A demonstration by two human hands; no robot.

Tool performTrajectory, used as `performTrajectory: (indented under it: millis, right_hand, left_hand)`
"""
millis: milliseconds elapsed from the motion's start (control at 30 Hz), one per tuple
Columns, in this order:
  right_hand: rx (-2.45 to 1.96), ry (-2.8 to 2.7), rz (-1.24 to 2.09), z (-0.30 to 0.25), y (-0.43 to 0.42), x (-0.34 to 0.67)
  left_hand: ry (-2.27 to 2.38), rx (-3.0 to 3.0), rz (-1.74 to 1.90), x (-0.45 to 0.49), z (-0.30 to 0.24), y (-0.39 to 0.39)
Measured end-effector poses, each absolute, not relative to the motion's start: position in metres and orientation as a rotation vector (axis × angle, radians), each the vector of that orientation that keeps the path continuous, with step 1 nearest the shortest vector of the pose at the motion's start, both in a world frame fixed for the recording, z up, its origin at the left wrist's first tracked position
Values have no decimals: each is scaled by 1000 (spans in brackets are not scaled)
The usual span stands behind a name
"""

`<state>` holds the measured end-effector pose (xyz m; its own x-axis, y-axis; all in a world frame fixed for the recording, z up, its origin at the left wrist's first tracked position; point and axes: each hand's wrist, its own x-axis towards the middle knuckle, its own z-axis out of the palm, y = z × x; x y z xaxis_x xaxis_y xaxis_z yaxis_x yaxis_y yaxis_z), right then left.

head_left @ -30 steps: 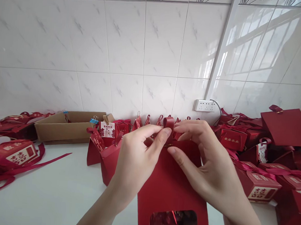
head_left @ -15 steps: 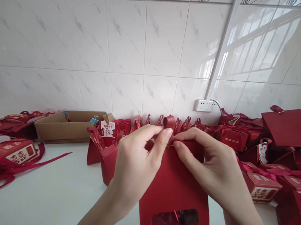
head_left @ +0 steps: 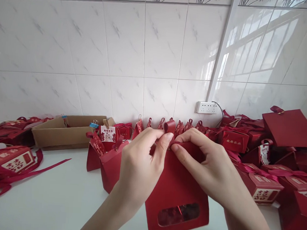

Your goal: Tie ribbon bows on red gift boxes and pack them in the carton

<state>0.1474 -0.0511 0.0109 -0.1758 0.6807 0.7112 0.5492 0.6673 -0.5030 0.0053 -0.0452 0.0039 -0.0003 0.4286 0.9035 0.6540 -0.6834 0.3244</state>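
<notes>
A red gift box (head_left: 180, 186) with a clear oval window near its bottom hangs upright between my hands. From its top rises a dark red strap loop (head_left: 169, 126). My left hand (head_left: 142, 159) is closed, thumb and forefinger pinching the base of that loop. With thumb and forefinger together, my right hand (head_left: 205, 159) grips the box's top edge just right of the loop. The fastening between my fingertips is mostly hidden. Behind my left hand stands another red gift box (head_left: 110, 168), partly covered.
An open cardboard box (head_left: 63, 137) with blue binder clips stands at the back left. Red boxes with ribbons (head_left: 17, 162) lie at the left. More red boxes (head_left: 263, 184) are piled at the right. A white power strip (head_left: 208, 107) is on the tiled wall.
The held gift box has risen a little and its lower end has tilted, so its bottom edge now shows. Both hands keep their pinch at the top. The view has shifted slightly.
</notes>
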Motion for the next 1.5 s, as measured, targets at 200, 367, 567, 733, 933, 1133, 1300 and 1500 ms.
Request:
performTrajectory:
  millis: [200, 367, 567, 733, 933, 1133, 1300, 1500]
  right_hand:
    - [-949, -1833, 147, 11, -54, 149]
    - [-957, -1808, 170, 11, -52, 148]
    - [-947, -1787, 181, 11, -52, 149]
    - [-937, -1785, 143, 11, -54, 149]
    - [-915, -1776, 81, 9, -52, 147]
    - [-865, -1769, 53, 7, -50, 146]
    - [-864, -1771, 171, 8, -50, 146]
    - [-810, -1752, 105, 6, -51, 143]
  left_hand:
    - [-1287, -2472, -1759, -3, 14, -44]
    - [-1435, -2662, -1537, -14, 21, -42]
    - [-1453, -2612, -1552, -14, 18, -43]
    - [-1475, -2606, -1610, -12, 17, -45]
    - [-1432, -2609, -1671, -5, 17, -47]
    - [-1443, -2670, -1716, -8, 17, -43]
    - [-1498, -2810, -1762, -14, 21, -43]
    - [-1412, -2818, -1714, -16, 22, -45]
